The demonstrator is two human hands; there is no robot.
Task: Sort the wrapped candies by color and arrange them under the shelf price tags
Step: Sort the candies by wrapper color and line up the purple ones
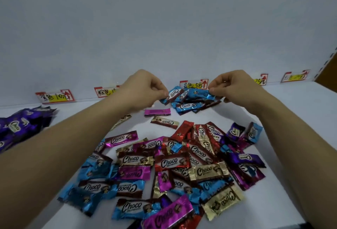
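A mixed heap of wrapped candies in blue, red, gold, pink and purple lies on the white shelf in front of me. A small pile of blue candies sits under the middle price tag. My left hand pinches one blue candy at its left end, just above that pile. My right hand pinches a second blue candy at its right end. A pile of purple candies lies at the far left.
Price tags line the back wall: one at the far left, one partly hidden behind my left hand, two more at the right. A pink candy and a gold-brown one lie loose between the piles.
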